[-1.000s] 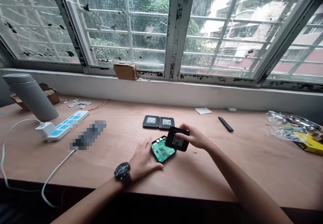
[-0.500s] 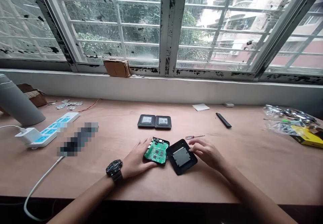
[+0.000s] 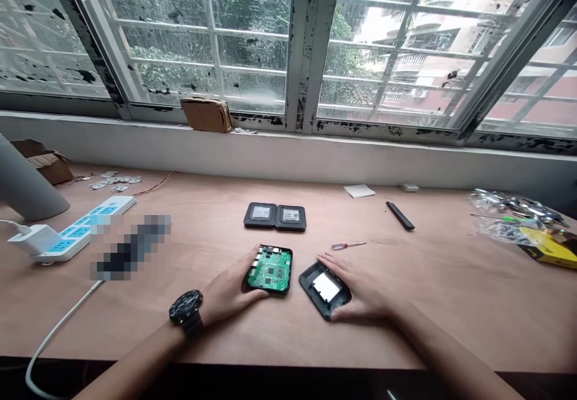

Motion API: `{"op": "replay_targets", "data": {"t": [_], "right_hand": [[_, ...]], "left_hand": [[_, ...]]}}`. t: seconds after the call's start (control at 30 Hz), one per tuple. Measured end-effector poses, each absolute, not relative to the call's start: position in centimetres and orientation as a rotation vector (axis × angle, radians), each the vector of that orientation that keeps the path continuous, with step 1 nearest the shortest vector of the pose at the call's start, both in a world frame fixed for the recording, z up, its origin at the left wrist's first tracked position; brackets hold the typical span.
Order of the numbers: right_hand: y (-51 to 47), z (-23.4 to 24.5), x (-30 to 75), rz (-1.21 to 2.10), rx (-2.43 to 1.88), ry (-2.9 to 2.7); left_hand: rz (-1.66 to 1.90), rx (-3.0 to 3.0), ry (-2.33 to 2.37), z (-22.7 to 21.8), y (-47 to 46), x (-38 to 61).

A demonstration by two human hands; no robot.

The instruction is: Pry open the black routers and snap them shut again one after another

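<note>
Two hands on the table (image 3: pixel 451 304), both working low in the centre of the frame.

Left hand (image 3: pixel 228 292), watch (image 3: pixel 186 311) on the wrist, is cupping the near-left corner of the open unit (image 3: pixel 269 269). That unit is a black tray with a green circuit board facing up, sitting flat just left of centre. The fingers (image 3: pixel 252 257) are lying loosely spread along its left edge and the thumb is running under the near edge. It is touching and steadying the unit, not clenching it.

Right hand (image 3: pixel 365 289) is lying almost flat, fingers stretched out and slightly apart. It is pressing against the right side of the black cover (image 3: pixel 325 289), with the thumb curling along the near edge. The cover is lying inside-up just right of the open unit, with a pale square showing in its middle and a small gap between the two.

Other items:
- Two closed black units (image 3: pixel 274 216) are sitting side by side, touching, above the open one.
- A small screwdriver (image 3: pixel 348 245) is lying just above the right hand, clear of it.
- A black bar (image 3: pixel 400 215) and a white pad (image 3: pixel 359 191) are sitting further up, right of centre.
- A power strip (image 3: pixel 76 232) with a white plug is sitting at the left edge.
- A plastic bag (image 3: pixel 509 217) and a yellow box (image 3: pixel 547 248) are sitting at the far right.
- A cardboard packet (image 3: pixel 206 113) is resting on the sill, upper left of centre.
</note>
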State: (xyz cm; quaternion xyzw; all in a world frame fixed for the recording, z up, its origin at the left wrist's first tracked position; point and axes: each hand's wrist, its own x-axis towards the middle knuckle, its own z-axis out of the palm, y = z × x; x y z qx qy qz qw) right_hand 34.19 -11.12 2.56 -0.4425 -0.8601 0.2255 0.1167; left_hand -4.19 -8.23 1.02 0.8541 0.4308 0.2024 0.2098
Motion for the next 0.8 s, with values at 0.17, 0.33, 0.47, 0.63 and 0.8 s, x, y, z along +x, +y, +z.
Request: {"op": "replay_targets", "data": {"t": [0.17, 0.33, 0.47, 0.63, 0.8], "right_hand": [[-10.9, 1.0, 33.0, 0.401, -1.488, -2.354], [-11.4, 1.0, 32.9, 0.243, -1.511, -2.320], [-12.0, 1.5, 34.8, 0.301, -1.490, -2.335], [-12.7, 1.3, 37.5, 0.455, -1.545, -2.275], [-12.4, 1.2, 38.0, 0.533, -1.575, -2.278]], "left_hand": [[0.581, 2.378, 1.240, 0.9, -8.2, -3.7], [0.624, 2.391, 1.231, 1.0, -8.2, -2.2], [0.580, 2.521, 1.219, 1.1, -7.7, -2.7], [0.357, 2.611, 1.106, 0.5, -6.3, -5.4], [0.336, 2.588, 1.093, 0.5, -6.2, -6.3]]}}
